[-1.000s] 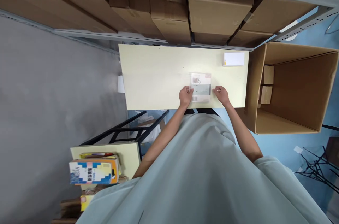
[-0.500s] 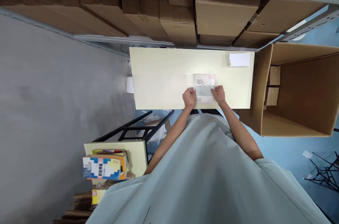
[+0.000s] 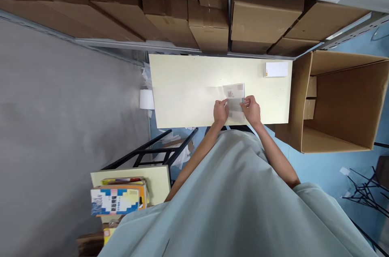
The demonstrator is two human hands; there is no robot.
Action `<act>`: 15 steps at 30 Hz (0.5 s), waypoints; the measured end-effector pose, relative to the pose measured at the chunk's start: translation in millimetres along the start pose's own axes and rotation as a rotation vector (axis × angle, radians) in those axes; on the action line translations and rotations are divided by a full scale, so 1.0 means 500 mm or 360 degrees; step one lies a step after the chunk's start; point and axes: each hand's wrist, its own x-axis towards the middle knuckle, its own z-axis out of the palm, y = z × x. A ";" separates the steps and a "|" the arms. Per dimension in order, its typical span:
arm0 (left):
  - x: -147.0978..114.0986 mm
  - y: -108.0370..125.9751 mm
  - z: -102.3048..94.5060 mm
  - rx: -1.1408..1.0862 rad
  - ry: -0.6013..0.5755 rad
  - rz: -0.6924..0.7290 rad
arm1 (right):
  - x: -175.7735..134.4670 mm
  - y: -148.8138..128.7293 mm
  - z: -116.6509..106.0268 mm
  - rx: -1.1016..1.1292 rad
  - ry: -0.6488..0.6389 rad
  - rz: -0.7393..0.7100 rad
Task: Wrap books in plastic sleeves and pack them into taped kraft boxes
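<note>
On my feed, the change that matters is on the right: a second ago my right hand was off to the side with a gap, and half a second later its fingertips reached the packet. Now the thumb lies against the packet's near-right part while the fingers curl about the right edge, so I have a narrow pinch there. My left hand is folded into a close pinch at the left edge, though I can't tell how much is packet and how much is loose clear film between those fingertips.

The packet sits between the two hands, over the near side of the counter. It lay flat earlier; now it shows narrower and seems to tilt, right edge raised. I take that to mean I control it from both sides rather than only from the left. The film spreads from it, beyond the left fingertips.

Further out and to the right of the right hand, the white box remains in its place on the counter. Well right of both hands, the big open carton holds small brown boxes.
</note>
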 end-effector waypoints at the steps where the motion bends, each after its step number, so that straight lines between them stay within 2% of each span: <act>1: 0.006 -0.003 -0.005 -0.0044 -0.0083 -0.0010 | -0.008 -0.017 0.006 -0.0041 -0.0013 -0.0028; 5: 0.022 -0.024 -0.039 -0.0355 -0.0444 -0.0140 | -0.035 -0.082 0.046 -0.0219 -0.0078 -0.0100; 7: 0.018 -0.037 -0.066 -0.0544 -0.0507 -0.0124 | -0.046 -0.111 0.072 -0.0281 -0.0108 -0.0130; 11: -0.008 -0.062 -0.130 -0.0817 -0.0382 0.0094 | -0.062 -0.164 0.130 -0.0384 -0.0146 -0.0156; 15: -0.021 -0.093 -0.179 -0.0815 -0.0274 0.0061 | -0.069 -0.198 0.193 -0.0470 -0.0188 -0.0144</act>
